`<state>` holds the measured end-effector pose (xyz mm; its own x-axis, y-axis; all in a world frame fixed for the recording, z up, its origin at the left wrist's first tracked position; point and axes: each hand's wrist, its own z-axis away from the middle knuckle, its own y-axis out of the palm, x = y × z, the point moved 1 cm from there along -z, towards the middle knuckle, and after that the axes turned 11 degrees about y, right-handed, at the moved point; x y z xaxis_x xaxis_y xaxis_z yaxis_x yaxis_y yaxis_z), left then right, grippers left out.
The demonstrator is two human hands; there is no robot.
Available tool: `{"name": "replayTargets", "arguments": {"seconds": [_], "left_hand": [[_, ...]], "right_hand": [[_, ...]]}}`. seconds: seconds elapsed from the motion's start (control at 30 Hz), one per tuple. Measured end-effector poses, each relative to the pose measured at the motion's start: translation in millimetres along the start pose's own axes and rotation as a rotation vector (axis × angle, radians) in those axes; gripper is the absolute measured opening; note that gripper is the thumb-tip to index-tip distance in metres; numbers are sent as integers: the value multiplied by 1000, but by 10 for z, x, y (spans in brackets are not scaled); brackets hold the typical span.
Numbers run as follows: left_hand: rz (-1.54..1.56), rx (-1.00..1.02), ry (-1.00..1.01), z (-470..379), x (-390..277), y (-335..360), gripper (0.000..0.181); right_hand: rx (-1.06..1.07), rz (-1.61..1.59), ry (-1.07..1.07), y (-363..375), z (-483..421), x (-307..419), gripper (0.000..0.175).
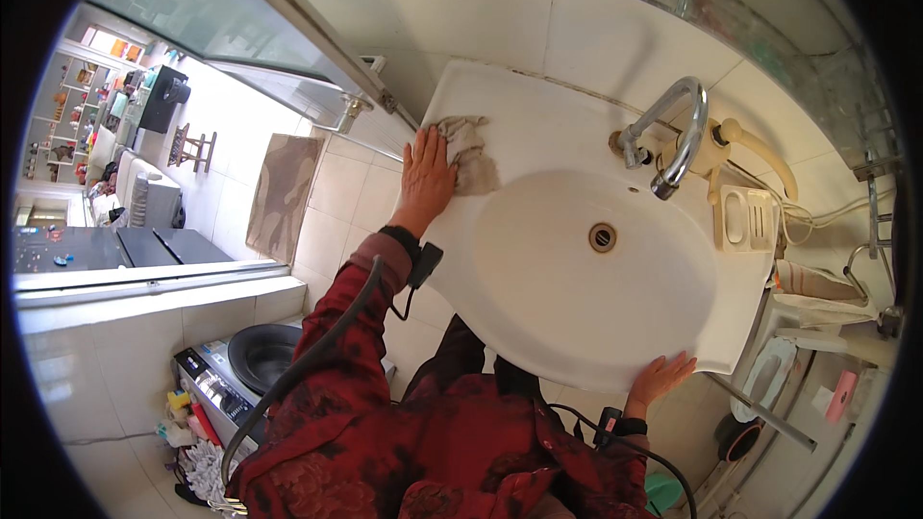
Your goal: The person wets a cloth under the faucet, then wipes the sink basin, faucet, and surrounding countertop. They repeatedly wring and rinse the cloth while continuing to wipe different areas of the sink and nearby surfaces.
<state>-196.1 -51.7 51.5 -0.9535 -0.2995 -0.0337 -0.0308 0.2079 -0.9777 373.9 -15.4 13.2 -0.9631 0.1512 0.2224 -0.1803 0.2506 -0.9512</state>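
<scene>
A white ceramic washbasin (pixel 577 346) with a drain (pixel 602 237) lies before me. My left hand (pixel 427 176) rests flat at the basin's left edge, its fingers against a damp-looking beige cloth (pixel 476 158) on the rim; whether the hand grips the cloth cannot be told. My right hand (pixel 660 380) lies on the front right edge of the basin, fingers extended, holding nothing. A curved chrome faucet (pixel 698 112) stands at the back of the basin, and a cream soap dish (pixel 746 220) sits on the right rim.
A cream hose fitting (pixel 703 148) stands beside the faucet. A mirror (pixel 793 36) is above the basin. A glass door (pixel 238 21) stands at the left. A washing machine (pixel 223 382) holding a black basin (pixel 265 357) is at the lower left. A metal bar (pixel 764 414) projects at the lower right.
</scene>
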Motion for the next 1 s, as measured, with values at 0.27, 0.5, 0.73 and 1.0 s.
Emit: {"name": "replayTargets", "arguments": {"seconds": [0.27,0.5,0.73,1.0], "left_hand": [[-175,-15,6,-1296,230,475,53],[70,-233,78,-1281,-438,794,55],[234,-127,229,-1485,-1617,751,53],[172,-145,601,-1455,-1384,634,49]], "right_hand": [[25,-16,53,-65,-11,87,50],[62,-52,111,-138,3,172,49],[31,-82,88,-79,-2,137,50],[20,-1,36,-64,0,90,50]]}}
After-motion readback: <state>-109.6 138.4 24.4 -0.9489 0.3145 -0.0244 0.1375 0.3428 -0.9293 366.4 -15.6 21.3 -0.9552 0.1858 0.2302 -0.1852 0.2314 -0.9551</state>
